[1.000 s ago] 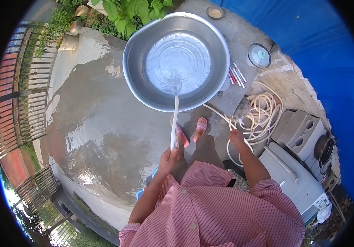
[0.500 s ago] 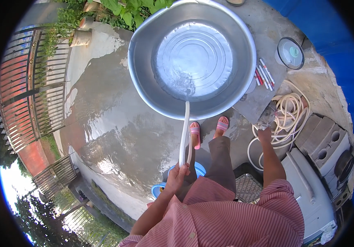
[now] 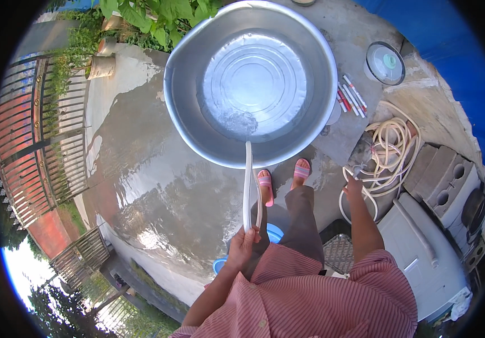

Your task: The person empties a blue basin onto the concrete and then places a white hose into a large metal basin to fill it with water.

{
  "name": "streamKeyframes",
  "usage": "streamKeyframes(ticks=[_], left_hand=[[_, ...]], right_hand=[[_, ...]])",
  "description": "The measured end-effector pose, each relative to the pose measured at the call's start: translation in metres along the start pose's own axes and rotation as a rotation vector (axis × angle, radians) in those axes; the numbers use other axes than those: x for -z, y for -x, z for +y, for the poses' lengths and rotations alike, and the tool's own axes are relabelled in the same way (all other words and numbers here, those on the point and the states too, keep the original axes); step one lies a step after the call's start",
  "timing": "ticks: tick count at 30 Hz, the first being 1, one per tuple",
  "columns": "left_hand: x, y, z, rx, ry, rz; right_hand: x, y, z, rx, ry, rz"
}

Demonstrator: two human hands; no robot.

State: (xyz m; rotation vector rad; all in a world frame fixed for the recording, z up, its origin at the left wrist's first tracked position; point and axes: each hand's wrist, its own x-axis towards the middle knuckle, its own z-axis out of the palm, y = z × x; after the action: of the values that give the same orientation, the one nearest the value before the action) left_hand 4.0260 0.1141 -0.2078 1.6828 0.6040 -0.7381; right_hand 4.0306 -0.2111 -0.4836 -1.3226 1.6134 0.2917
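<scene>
My left hand (image 3: 243,244) is closed round a pale hose (image 3: 247,191), which is doubled back in my grip. The hose's open end reaches over the near rim of a wide silver metal basin (image 3: 183,127). Inside the basin is shallow water, rippled just beyond the hose's mouth. Off to the right, my right hand (image 3: 353,187) is closed on a length of the same kind of cream hose, beside its loose coil (image 3: 390,147). Its fingers partly hide that stretch, and a small shiny piece near them is too small to name.
Several red and white marker-like sticks (image 3: 353,97) lie right of the basin, near a round glass lid (image 3: 386,63). Grey blocks (image 3: 437,174) and a white appliance (image 3: 406,253) stand at the right. A blue tub (image 3: 274,232) is behind my legs. The concrete floor (image 3: 158,169) is wet.
My right hand has shifted slightly left and down, and a hose loop now shows beside it. My left hand keeps its hold on the hose. The basin appears a little farther left.
</scene>
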Motion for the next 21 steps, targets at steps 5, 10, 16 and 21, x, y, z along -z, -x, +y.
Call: streamKeyframes(ticks=[5,10,16,21], left_hand=[[-0.012,-0.002,0.011,-0.030,0.010,-0.068],[-0.022,-0.001,0.016,-0.043,0.055,-0.096],[-0.041,0.009,0.053,-0.034,-0.102,-0.258],[-0.070,0.002,0.051,-0.109,-0.168,-0.615]], right_hand=[[-0.021,0.106,0.049,0.302,0.414,-0.820],[-0.022,0.260,0.023,0.813,0.505,-1.263],[-0.004,0.284,0.039,0.736,0.220,-1.067],[0.040,0.284,0.027,0.711,0.195,-0.868]])
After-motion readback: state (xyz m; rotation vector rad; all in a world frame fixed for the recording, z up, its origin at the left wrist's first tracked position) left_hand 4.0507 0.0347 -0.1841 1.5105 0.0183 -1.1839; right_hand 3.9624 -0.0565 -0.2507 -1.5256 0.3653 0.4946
